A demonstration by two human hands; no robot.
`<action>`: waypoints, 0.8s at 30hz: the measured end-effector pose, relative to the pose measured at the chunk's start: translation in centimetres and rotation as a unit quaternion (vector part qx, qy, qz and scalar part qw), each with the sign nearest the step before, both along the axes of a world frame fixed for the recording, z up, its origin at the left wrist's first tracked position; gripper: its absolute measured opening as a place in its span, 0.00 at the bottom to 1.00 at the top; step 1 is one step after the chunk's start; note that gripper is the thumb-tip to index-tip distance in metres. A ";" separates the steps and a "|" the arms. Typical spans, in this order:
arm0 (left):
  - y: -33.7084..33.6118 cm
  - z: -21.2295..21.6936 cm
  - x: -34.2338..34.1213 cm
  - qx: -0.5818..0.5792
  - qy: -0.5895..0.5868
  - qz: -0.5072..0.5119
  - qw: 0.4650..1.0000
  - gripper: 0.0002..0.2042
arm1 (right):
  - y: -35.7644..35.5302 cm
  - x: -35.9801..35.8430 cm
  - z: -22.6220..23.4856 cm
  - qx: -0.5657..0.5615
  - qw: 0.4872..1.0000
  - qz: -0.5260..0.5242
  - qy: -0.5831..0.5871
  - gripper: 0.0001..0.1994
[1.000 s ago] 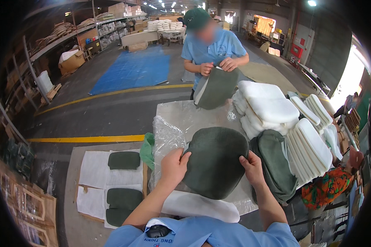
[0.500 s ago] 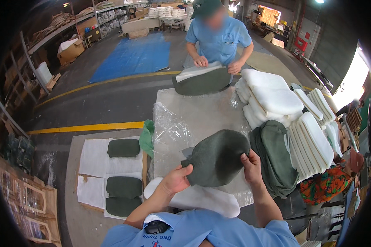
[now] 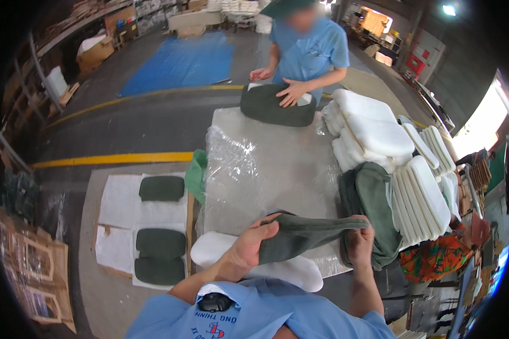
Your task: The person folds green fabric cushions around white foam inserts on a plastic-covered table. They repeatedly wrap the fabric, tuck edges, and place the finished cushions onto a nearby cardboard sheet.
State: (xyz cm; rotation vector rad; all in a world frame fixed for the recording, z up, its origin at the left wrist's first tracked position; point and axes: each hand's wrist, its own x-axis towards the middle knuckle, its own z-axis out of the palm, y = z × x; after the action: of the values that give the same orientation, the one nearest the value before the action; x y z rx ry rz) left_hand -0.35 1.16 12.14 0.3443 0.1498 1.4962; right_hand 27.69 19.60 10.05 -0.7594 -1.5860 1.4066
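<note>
A dark green fabric cover (image 3: pixel 308 231) is stretched between my hands above the near part of the table. My left hand (image 3: pixel 253 242) grips its left end, thumb on top. At its right end, my right hand (image 3: pixel 361 240) is closed on a corner. Below the cover, at the near table edge, lies a white foam pad (image 3: pixel 294 272), partly hidden by my left forearm. A pile of dark green covers (image 3: pixel 370 209) rests just beyond my right hand.
Plastic film covers the grey table (image 3: pixel 277 164). Stacked white pads (image 3: pixel 373 124) and upright pads (image 3: pixel 421 192) line its right side. Opposite, a co-worker (image 3: pixel 308 48) handles a green-covered pad (image 3: pixel 277 110). Green cushions (image 3: pixel 159 243) lie on white sheets at the left.
My hands have turned the cover from broad side up to nearly edge-on, pulling it taut. The co-worker's hand now lies on top of the green-covered pad, with less white showing.
</note>
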 end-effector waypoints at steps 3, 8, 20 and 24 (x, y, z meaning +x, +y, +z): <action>-1.2 0.1 -0.4 -0.015 -0.049 -0.022 0.998 0.19 | -0.6 3.4 5.5 0.074 0.989 0.000 -0.128 0.07; -5.5 -1.3 0.6 -0.033 -0.156 -0.020 0.987 0.15 | -3.1 1.3 21.3 0.282 0.871 0.166 -0.365 0.11; -11.8 -1.0 -0.6 -0.190 0.259 0.126 0.938 0.15 | -5.3 -3.0 10.0 -0.071 0.941 0.261 -0.205 0.20; -12.6 -1.4 -1.1 -0.102 0.424 0.142 0.889 0.16 | -3.1 2.7 10.6 -0.046 0.958 0.191 -0.209 0.20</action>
State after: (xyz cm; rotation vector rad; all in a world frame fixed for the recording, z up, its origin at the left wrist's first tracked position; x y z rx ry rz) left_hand -1.49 -11.48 10.71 0.8168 1.0866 1.5043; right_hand 30.39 16.46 20.69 -0.8804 -2.0932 1.6812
